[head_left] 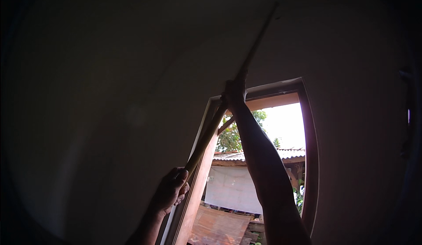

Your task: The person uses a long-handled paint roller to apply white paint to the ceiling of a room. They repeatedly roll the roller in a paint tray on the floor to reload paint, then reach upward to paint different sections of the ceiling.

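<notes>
A long pole [205, 140] slants up and to the right across the view, from my left hand past the top of the window to the dark wall above. My left hand [171, 188] is wrapped round its lower end. Higher up, near the upper edge of the window frame, my right hand [235, 91] grips the same pole with the arm stretched upward. The fingers of my right hand are in deep shadow. At its far upper end the pole fades into the dark, and whether anything is fixed there I cannot tell.
Behind my right arm is a window opening with a dark frame [310, 157]. Outside are a corrugated roof [292, 153], a hanging white sheet [231, 188], a reddish-brown panel [220, 225] and green leaves [259, 117]. Dim wall [110, 113] surrounds the window.
</notes>
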The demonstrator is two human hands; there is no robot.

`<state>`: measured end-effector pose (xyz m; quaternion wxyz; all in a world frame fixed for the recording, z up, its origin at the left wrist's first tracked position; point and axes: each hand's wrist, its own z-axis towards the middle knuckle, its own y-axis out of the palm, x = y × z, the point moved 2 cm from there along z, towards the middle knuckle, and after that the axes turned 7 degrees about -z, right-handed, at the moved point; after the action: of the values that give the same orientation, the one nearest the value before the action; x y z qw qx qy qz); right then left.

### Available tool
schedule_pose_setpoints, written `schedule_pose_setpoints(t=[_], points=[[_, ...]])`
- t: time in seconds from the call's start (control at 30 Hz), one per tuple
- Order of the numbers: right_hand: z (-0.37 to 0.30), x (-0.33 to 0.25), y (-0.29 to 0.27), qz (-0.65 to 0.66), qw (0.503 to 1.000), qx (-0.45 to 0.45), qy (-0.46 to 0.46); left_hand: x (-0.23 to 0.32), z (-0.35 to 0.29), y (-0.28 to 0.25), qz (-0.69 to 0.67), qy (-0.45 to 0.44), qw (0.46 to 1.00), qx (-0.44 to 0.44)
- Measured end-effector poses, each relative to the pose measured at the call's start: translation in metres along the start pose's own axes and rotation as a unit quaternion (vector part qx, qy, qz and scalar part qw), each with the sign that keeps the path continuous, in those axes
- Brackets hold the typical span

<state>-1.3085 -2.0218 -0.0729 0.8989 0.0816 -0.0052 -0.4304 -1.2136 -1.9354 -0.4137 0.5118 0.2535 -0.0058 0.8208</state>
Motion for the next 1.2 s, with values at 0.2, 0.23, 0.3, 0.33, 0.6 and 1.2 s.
schedule_pose_setpoints(t=[0.2,0.23,0.3,0.33,0.6,1.2], points=[[0.013,-0.043,-0.083,0.039,0.998,-0.037,0.042,0.009,-0.032,0.080,-0.020,-0.007,1.000,-0.012],[0.016,-0.052,-0.096,0.034,0.998,-0.032,0.030,0.011,-0.037,0.093,-0.024,-0.018,0.999,-0.013],[0.017,-0.062,-0.122,0.029,0.999,-0.019,0.027,0.015,-0.047,0.121,-0.026,-0.022,0.999,-0.009],[0.019,-0.068,-0.134,0.034,0.999,-0.022,0.028,0.017,-0.051,0.133,-0.026,-0.021,0.999,-0.004],[0.042,-0.109,-0.187,0.042,0.998,-0.023,0.039,0.043,-0.055,0.180,-0.025,-0.008,0.999,-0.042],[-0.008,-0.021,-0.134,0.014,0.994,-0.033,0.107,-0.033,-0.067,0.129,0.003,-0.015,0.999,0.029]])
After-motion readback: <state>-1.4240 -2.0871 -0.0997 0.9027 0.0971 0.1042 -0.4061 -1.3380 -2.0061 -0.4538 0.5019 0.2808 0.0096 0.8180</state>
